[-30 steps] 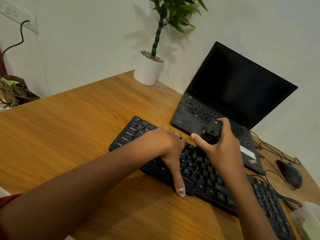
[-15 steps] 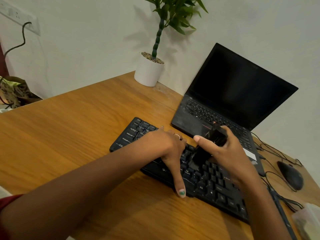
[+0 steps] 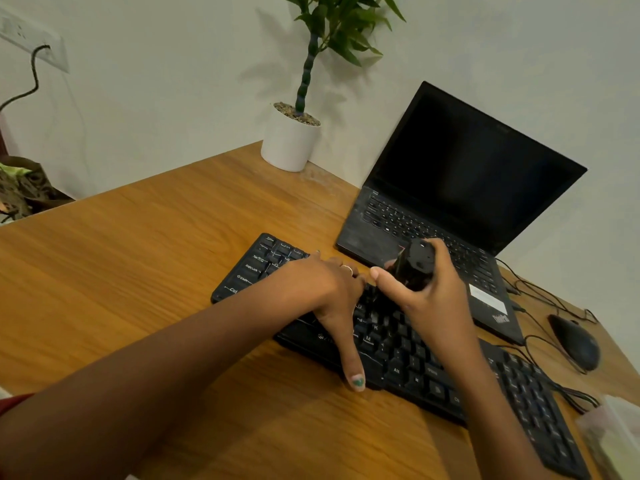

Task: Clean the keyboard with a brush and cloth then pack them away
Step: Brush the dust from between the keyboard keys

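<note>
Right hand (image 3: 429,299) grips a black brush (image 3: 414,268) over the keyboard (image 3: 408,344); left hand (image 3: 325,289), at nine o'clock, presses flat, steadying. Best: short, light strokes between keys.

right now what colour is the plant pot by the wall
White, seen in the head view: the plant pot.

The keyboard (image 3: 398,341) is set on the tabletop (image 3: 138,271), with the laptop (image 3: 450,209) behind it and the mouse (image 3: 576,341) to the right.
</note>
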The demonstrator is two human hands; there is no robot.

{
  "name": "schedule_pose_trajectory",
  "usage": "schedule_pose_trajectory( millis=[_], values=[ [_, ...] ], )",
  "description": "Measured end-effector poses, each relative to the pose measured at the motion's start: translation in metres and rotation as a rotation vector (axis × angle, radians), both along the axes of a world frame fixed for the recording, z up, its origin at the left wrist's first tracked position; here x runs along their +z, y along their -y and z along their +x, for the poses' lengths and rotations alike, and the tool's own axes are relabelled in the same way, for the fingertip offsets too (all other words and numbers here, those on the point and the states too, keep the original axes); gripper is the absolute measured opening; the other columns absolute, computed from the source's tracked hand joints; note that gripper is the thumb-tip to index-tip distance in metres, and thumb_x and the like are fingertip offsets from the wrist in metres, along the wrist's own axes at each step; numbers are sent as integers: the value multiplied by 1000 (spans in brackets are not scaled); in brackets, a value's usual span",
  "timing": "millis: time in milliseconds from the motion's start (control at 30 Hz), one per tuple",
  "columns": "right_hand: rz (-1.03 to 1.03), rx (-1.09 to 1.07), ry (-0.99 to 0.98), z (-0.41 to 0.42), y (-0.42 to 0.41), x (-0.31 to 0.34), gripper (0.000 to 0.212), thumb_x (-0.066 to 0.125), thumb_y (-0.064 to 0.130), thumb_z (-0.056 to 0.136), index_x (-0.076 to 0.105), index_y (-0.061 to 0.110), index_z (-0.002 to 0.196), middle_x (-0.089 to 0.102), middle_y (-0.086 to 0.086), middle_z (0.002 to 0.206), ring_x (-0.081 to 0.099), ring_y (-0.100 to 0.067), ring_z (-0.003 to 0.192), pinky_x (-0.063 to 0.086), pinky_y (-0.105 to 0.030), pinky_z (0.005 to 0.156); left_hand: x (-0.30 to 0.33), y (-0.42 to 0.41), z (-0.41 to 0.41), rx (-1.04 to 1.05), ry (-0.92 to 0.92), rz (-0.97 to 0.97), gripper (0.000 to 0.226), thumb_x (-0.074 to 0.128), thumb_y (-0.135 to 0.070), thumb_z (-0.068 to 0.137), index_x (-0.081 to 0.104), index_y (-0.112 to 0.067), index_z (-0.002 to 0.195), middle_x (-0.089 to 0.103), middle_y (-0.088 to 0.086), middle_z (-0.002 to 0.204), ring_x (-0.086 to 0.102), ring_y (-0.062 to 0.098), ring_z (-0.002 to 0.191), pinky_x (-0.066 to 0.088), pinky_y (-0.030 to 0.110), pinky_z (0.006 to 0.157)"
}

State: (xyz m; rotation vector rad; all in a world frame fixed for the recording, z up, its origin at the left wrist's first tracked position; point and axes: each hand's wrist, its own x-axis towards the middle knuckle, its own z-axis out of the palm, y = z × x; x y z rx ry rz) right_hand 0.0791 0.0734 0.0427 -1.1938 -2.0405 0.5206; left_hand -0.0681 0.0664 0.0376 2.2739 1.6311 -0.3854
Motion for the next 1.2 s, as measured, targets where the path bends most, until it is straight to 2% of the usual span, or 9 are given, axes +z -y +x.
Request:
schedule_pose_trajectory(
  millis=[167, 333, 400, 500, 667, 833, 1000, 1100, 1200],
  values=[
    [-384, 93, -18, 11, 4, 19, 56, 75, 50, 54, 52, 25, 98, 62, -1, 97, 62, -14, 89, 56, -33, 75, -1, 0, -1, -7, 10, 13, 134, 71, -77, 58, 0, -18, 155, 5, 5, 162, 6, 29, 148, 8, 57, 118],
    [-77, -81, -31, 1, 4, 7, 41, 77, 33, 71, 50, 21, 100, 60, 6, 79, 57, 8, 67, 44, -7, 51, 0, 0, 0, -1, -3, 6, 138, 70, -78, 59, -6, -15, 155, 2, 6, 163, 3, 30, 148, 6, 57, 118],
    [-167, -21, -69, 3, 7, 10, 43, 78, 37, 67, 51, 24, 99, 62, 5, 84, 61, 6, 73, 49, -10, 58, 0, -1, 0, 1, 0, 7, 137, 70, -77, 58, -5, -16, 155, 2, 6, 163, 2, 30, 148, 6, 57, 118],
    [-394, 128, -37, 5, 14, 21, 51, 77, 44, 56, 55, 24, 97, 65, 0, 92, 65, -13, 83, 58, -31, 71, -1, -1, -1, -2, 14, 13, 134, 71, -76, 59, -1, -16, 155, 2, 5, 163, 2, 29, 149, 6, 56, 119],
    [25, -90, 20, -3, 8, 5, 40, 77, 33, 72, 48, 20, 97, 60, 5, 76, 58, 2, 68, 46, -10, 53, -1, 0, 0, -2, -2, 9, 137, 70, -77, 58, -4, -16, 155, 3, 6, 163, 4, 29, 148, 6, 56, 118],
    [-480, 147, -62, 11, 10, 27, 56, 76, 42, 52, 54, 20, 99, 62, -3, 92, 65, -15, 80, 54, -21, 59, -2, -2, -1, -8, 5, 19, 135, 71, -77, 58, -1, -18, 155, 5, 6, 162, 5, 30, 148, 9, 57, 118],
    [-46, -66, 41, 5, 4, 9, 46, 77, 40, 67, 49, 22, 98, 61, 4, 79, 60, -7, 71, 49, -14, 56, -2, -2, 0, 8, 4, 1, 138, 71, -77, 57, -7, -18, 155, 1, 5, 163, 1, 30, 148, 5, 57, 119],
    [-294, 143, 87, 11, 8, 22, 57, 74, 51, 53, 52, 22, 98, 65, 0, 89, 64, -11, 80, 55, -22, 64, -2, -1, -1, -1, 5, 18, 135, 71, -77, 58, -1, -17, 155, 5, 6, 163, 3, 30, 148, 6, 57, 118],
    [-341, 149, 35, 14, 7, 25, 42, 77, 41, 59, 51, 27, 89, 61, 2, 81, 63, 2, 76, 50, -11, 58, -3, -2, -1, -2, 10, 10, 136, 71, -78, 57, -1, -18, 155, 4, 6, 163, 3, 30, 148, 6, 57, 118]
  ],
)
